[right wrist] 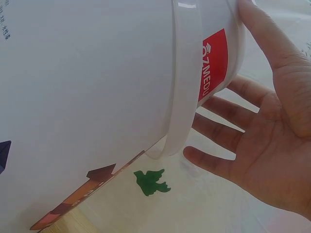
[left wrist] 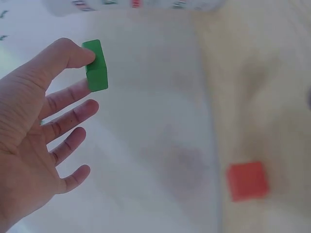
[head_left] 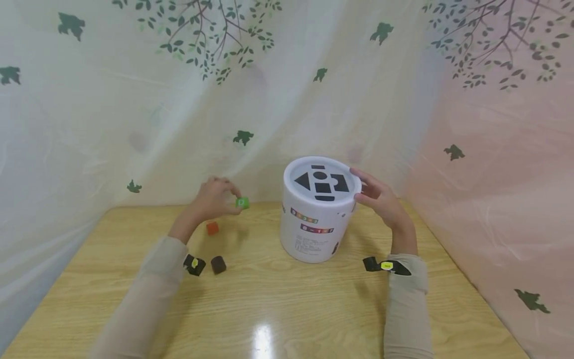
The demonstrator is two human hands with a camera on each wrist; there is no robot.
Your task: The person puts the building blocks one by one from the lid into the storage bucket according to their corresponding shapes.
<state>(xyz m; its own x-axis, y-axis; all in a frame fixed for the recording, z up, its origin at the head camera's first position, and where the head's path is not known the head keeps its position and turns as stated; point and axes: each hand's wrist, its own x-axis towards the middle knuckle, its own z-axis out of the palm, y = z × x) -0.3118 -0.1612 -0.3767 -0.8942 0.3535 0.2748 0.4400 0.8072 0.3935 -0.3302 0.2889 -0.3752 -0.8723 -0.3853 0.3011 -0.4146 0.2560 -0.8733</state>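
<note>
My left hand (head_left: 216, 199) pinches a small green block (head_left: 242, 203) between thumb and index finger, held up over the table's back edge. In the left wrist view, the green block (left wrist: 97, 65) shows its plain long sides, and the other fingers spread loosely. My right hand (head_left: 378, 197) rests at the right side of a white shape-sorter bucket (head_left: 309, 234), thumb and a finger touching the rim of its lid (head_left: 305, 162). The right wrist view shows fairly straight fingers (right wrist: 218, 124) beside the bucket's white handle (right wrist: 187, 73). Several dark shaped holes mark the lid.
An orange-red block (head_left: 213, 228) lies on the wooden table (head_left: 269, 299) below my left hand. Nearer me, by the left wrist, sits a dark brown block (head_left: 218, 265). A leaf-printed curtain (head_left: 202, 124) hangs behind the table and along its right side.
</note>
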